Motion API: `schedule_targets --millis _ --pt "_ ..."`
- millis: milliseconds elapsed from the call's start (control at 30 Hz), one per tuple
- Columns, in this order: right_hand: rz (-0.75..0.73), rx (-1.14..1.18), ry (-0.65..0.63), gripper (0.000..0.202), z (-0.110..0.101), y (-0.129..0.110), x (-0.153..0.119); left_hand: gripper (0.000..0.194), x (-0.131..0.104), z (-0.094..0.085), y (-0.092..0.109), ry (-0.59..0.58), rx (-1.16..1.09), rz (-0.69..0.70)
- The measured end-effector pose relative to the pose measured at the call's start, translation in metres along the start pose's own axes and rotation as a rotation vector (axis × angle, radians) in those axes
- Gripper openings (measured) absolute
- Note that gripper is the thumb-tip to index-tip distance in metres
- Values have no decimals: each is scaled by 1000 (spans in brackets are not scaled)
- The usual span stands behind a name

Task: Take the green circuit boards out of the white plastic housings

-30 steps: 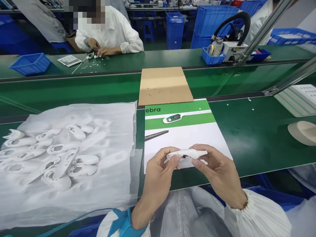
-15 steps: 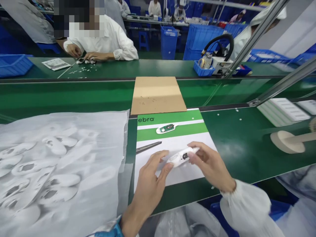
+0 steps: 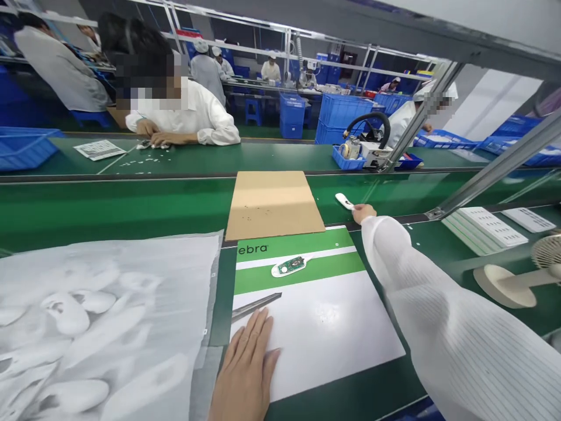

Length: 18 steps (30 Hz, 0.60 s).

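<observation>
My right hand (image 3: 364, 213) is stretched far forward over the green conveyor belt, its fingers closed on the narrow end of a white plastic device casing (image 3: 344, 202). My left hand (image 3: 246, 365) lies flat with fingers extended on the lower left of a white-and-green sheet (image 3: 333, 327). Just beyond its fingertips is a pair of grey tweezers (image 3: 256, 306). Higher on the sheet, an open white casing half with a green circuit board (image 3: 290, 266) lies on the green band.
White casings (image 3: 65, 313) lie under a translucent plastic sheet on the left. A cardboard sheet (image 3: 274, 204) with tiny dark bits overlaps the belt (image 3: 109, 204). To the right are a metal post (image 3: 495, 158), a stack of white trays (image 3: 486, 231) and a beige fan (image 3: 508, 286). A co-worker (image 3: 197, 111) sits opposite.
My right hand has carried the white casing from above the sheet forward and right to the belt. My left hand has left the casing and come down flat on the sheet. The view has tilted up.
</observation>
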State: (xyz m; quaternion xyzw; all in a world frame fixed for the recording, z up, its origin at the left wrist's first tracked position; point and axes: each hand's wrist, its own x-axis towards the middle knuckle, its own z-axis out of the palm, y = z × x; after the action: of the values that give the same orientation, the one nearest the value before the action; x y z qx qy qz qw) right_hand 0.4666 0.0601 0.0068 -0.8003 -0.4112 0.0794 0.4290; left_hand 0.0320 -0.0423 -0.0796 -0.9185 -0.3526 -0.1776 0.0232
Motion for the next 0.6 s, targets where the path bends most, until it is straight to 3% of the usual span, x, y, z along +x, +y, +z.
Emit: schedule_targets --millis 100,233,300,400,500,600 --pt "-66 -130 -148 32 14 -13 -13 54 2 -2 3 -50 -23 -22" --pt "-311 -175 -539 23 45 -43 -61 45 6 -10 14 -95 -130 -117" --pt "-409 -179 -678 32 56 -56 -93 39 6 -22 23 -95 -249 -159" --pt "-459 -193 -734 29 57 -64 -141 29 5 -50 27 -77 -459 -238" --pt "-555 -214 -798 24 48 -56 -182 23 1 -77 1 21 -466 -359" --pt "-521 -133 -766 24 38 -41 -219 20 -2 -97 -58 98 -226 -526"
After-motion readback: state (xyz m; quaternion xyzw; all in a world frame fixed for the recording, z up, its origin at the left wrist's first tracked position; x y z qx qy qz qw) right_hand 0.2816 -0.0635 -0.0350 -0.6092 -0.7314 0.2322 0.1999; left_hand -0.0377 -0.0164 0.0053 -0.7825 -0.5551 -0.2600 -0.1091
